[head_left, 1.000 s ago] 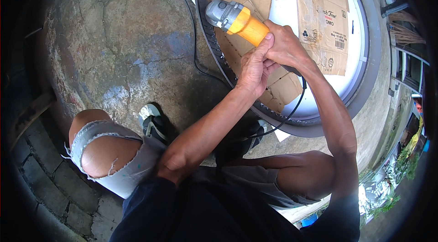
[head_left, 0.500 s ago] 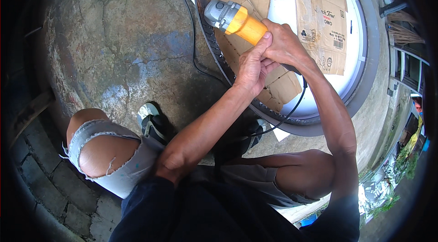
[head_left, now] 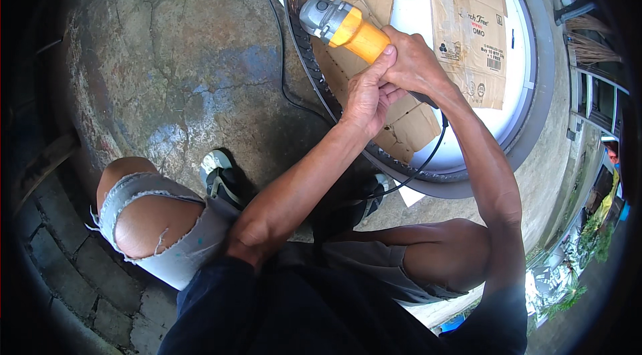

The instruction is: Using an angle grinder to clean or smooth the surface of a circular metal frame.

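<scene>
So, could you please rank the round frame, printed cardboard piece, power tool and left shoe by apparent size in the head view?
Round frame
Printed cardboard piece
Power tool
Left shoe

Workshop-like yard, apparently outdoors or half-open; cannot tell whether it adjoins a home. Evidence: bare concrete floor (head_left: 180,54), cracked, stained, blotched bluish. Grey blocks (head_left: 80,275) at lower left, joints visible. Corded angle grinder (head_left: 361,37), yellow and grey, over a large round frame (head_left: 461,189); flattened cardboard (head_left: 468,47) lying within its rim. Right edge: broom-like bristles (head_left: 592,47), mixed clutter, green plants (head_left: 592,241) close by.
</scene>
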A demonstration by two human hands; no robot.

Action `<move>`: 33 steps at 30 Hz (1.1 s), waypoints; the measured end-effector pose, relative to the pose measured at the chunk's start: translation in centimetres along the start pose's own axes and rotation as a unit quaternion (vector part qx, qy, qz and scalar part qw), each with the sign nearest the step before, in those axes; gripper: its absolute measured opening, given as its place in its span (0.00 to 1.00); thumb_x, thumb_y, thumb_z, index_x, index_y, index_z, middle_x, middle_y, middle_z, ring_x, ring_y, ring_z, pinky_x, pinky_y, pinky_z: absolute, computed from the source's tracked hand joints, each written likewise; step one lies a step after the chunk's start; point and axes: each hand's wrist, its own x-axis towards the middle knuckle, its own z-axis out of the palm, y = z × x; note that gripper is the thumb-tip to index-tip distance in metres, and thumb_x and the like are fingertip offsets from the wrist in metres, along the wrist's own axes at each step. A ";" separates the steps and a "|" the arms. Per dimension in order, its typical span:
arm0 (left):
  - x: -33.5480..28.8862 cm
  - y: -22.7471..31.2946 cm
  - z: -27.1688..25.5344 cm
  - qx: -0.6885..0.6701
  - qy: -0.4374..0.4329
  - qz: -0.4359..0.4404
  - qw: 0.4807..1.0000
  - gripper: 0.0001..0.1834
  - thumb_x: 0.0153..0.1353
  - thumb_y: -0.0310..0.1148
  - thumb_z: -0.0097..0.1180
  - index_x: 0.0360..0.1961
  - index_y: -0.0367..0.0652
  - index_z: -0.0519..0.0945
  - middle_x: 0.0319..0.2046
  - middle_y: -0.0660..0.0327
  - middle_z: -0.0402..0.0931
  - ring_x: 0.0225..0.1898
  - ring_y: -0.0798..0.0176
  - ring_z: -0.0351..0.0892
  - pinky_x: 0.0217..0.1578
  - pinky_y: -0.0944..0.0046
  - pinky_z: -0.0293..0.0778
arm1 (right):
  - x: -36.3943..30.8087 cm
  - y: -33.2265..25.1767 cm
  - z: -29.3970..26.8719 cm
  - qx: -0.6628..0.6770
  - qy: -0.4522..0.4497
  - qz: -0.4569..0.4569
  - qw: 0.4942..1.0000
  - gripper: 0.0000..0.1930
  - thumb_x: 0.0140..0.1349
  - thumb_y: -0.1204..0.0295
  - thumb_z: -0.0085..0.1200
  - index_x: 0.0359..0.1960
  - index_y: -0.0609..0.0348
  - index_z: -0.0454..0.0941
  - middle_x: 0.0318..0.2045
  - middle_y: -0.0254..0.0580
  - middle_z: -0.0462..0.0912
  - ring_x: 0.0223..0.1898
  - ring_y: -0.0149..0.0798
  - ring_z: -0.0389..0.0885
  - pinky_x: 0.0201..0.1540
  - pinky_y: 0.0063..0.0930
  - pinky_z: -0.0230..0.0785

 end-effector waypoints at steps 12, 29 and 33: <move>-0.3 -0.2 -0.1 0.000 -0.004 -0.003 1.000 0.33 0.62 0.52 0.65 0.57 0.37 0.73 0.49 0.53 0.80 0.51 0.58 0.82 0.59 0.52 0.76 | -0.3 0.0 -0.2 0.003 -0.014 -0.005 1.000 0.22 0.42 0.63 0.67 0.38 0.60 0.76 0.29 0.59 0.85 0.36 0.63 0.86 0.40 0.53 0.77; -0.5 -1.0 0.0 -0.032 -0.017 0.005 0.999 0.31 0.63 0.50 0.64 0.57 0.38 0.73 0.49 0.53 0.81 0.52 0.59 0.82 0.60 0.51 0.76 | -0.9 0.0 -0.2 0.007 -0.017 0.007 1.000 0.23 0.42 0.63 0.67 0.39 0.60 0.75 0.31 0.62 0.84 0.37 0.66 0.84 0.41 0.54 0.76; -0.4 -1.0 -0.2 -0.031 -0.023 0.005 0.999 0.30 0.63 0.50 0.64 0.56 0.38 0.74 0.49 0.54 0.81 0.52 0.59 0.82 0.60 0.51 0.75 | -0.9 0.5 0.2 -0.002 0.000 -0.006 1.000 0.23 0.42 0.63 0.67 0.39 0.60 0.75 0.31 0.62 0.84 0.37 0.66 0.84 0.41 0.53 0.77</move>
